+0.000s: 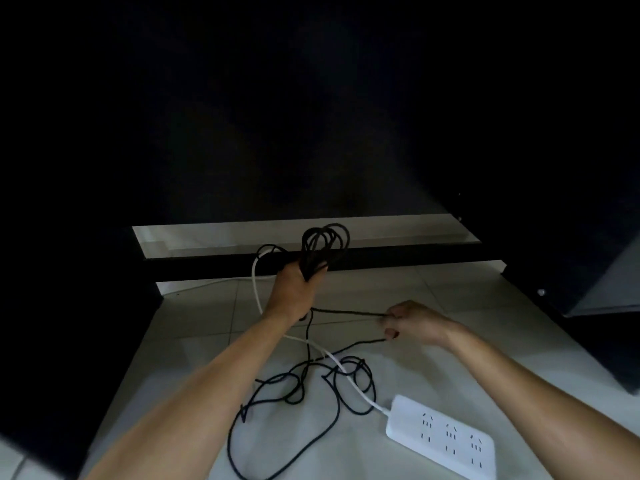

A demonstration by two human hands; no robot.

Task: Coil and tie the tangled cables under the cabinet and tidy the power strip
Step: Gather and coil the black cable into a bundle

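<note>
My left hand (293, 293) grips a bundle of black cable loops (325, 244) that stand up above the fist. From under that hand a black strand (348, 312) runs right to my right hand (412, 322), which pinches it between thumb and fingers. More black cable (311, 386) lies tangled on the tiled floor below both hands. A white power strip (441, 436) lies at the lower right, and its white cord (349, 374) runs up through the tangle and curves past my left wrist.
A dark cabinet (311, 116) fills the upper view, with a black bar (346, 259) low across its opening. Dark panels stand at the left (69, 341) and right (606, 341). Pale floor tiles (433, 289) lie between them.
</note>
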